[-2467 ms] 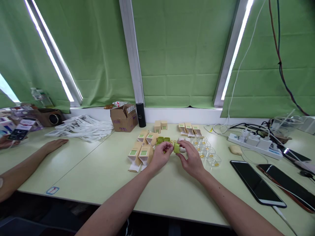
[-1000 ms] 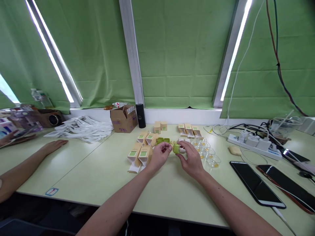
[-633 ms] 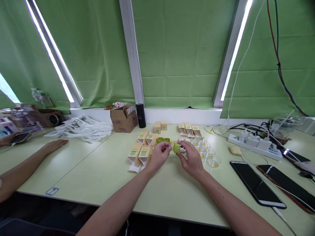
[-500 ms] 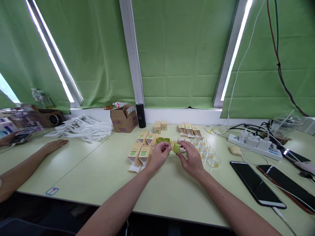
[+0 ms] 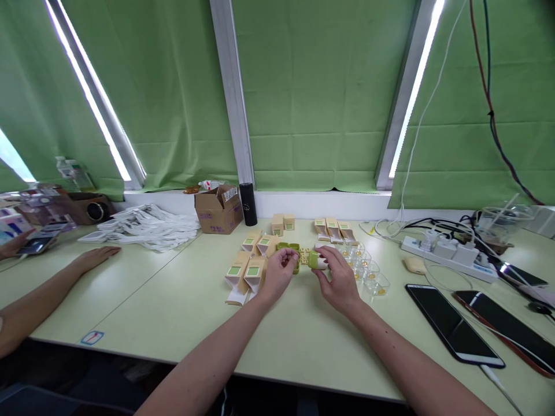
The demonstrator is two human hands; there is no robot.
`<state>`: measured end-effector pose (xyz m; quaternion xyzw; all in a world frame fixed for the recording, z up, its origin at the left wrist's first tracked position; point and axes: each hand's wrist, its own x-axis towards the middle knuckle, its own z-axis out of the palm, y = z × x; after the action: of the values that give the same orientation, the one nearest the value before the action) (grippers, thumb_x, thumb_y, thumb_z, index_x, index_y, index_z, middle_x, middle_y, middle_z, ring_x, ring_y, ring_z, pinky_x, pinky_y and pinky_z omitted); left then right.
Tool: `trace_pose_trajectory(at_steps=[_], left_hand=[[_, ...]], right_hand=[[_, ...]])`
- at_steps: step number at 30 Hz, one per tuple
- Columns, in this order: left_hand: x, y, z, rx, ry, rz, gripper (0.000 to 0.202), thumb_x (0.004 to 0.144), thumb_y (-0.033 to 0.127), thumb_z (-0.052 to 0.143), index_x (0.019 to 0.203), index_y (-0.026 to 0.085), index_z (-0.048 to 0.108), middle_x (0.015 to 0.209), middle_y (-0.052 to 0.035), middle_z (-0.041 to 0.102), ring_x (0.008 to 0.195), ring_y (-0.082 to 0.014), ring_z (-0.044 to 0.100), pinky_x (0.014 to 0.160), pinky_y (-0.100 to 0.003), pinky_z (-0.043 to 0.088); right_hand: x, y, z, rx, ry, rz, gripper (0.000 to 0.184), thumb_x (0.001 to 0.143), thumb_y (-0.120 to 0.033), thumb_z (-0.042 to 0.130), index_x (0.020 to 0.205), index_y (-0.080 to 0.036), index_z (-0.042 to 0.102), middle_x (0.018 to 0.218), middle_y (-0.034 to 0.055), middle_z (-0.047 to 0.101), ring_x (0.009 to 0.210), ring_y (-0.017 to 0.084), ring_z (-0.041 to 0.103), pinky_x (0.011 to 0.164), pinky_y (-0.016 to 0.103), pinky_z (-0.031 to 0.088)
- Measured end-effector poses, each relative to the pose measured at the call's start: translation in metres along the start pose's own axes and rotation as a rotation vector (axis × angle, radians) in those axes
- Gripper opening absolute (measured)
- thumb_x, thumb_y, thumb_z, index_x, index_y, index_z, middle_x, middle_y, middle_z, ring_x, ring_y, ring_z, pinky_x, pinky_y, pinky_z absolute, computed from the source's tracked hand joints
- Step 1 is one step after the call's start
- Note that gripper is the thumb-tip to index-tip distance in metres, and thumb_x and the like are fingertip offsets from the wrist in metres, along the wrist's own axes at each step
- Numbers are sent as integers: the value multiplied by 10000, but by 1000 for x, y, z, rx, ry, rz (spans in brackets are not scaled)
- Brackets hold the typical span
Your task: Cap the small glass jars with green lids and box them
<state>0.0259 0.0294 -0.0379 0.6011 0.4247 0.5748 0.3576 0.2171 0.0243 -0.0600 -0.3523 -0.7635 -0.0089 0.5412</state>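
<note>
My right hand [image 5: 340,280] is closed around a small green-and-white container [image 5: 318,260], its green end facing left. My left hand [image 5: 278,273] has thumb and fingertips pinched together; whatever is between them is too small to make out. Just behind the left fingers sit small open green containers [image 5: 289,246]. Between my two hands lie several tiny gold-coloured pieces [image 5: 304,254] on the table. Clear plastic cups with gold bits inside [image 5: 376,283] are grouped to the right of my right hand. Left of my left hand stand several tan boxes with green squares [image 5: 236,270], their flaps open.
More tan boxes [image 5: 284,222] stand farther back. A cardboard carton [image 5: 219,211], a black cylinder [image 5: 247,203] and a white pile [image 5: 147,226] lie left. Phones [image 5: 455,323] and a power strip [image 5: 448,257] lie right. Another person's hand [image 5: 97,257] rests at left.
My right hand has moved slightly right with the green-and-white container, and my left hand slightly left. The gap between them is wider, showing more of the gold-coloured pieces.
</note>
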Motion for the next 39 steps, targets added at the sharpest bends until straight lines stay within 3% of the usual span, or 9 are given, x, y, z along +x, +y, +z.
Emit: trace_pose_trajectory(at_steps=[7, 12, 17, 25, 39], left_hand=[[-5, 3, -2, 231, 57, 176, 240, 915, 253, 663, 1145, 182, 664, 1040, -84, 654, 970, -204, 635, 837, -338, 515], [-13, 11, -1, 409, -28, 382, 329, 900, 195, 665, 1226, 214, 621, 1208, -116, 635, 1213, -289, 531, 1010, -447, 494], [-15, 7, 1, 494, -130, 535, 498, 914, 191, 685, 1392, 234, 555, 1368, -124, 597, 1298, -317, 439, 1121, -538, 427], [-10, 1, 1, 456, -124, 501, 397, 926, 201, 698, 1317, 233, 631, 1255, -120, 650, 1266, -321, 446, 1074, -534, 471], [-12, 3, 0, 460, -95, 567, 397, 930, 188, 676, 1320, 237, 624, 1254, -121, 661, 1254, -320, 469, 1066, -541, 474]], right_hand=[[1, -2, -2, 31, 14, 4, 494, 970, -199, 561, 1459, -255, 519, 1300, 155, 566, 1209, 305, 623, 940, 479, 628], [1, 0, 0, 31, -2, -8, 500, 973, -188, 547, 1467, -257, 497, 1324, 150, 578, 1238, 302, 619, 994, 497, 607], [0, 2, 2, 66, -12, -27, 422, 986, -207, 555, 1401, -256, 497, 1298, 142, 628, 1203, 298, 641, 940, 490, 625], [1, 1, 0, 23, 0, -134, 264, 999, -191, 548, 1254, -253, 582, 1274, 141, 679, 1247, 301, 653, 1012, 515, 602], [0, 2, 1, -19, 0, -193, 286, 1008, -151, 526, 1248, -250, 647, 1344, 163, 630, 1230, 305, 649, 952, 503, 622]])
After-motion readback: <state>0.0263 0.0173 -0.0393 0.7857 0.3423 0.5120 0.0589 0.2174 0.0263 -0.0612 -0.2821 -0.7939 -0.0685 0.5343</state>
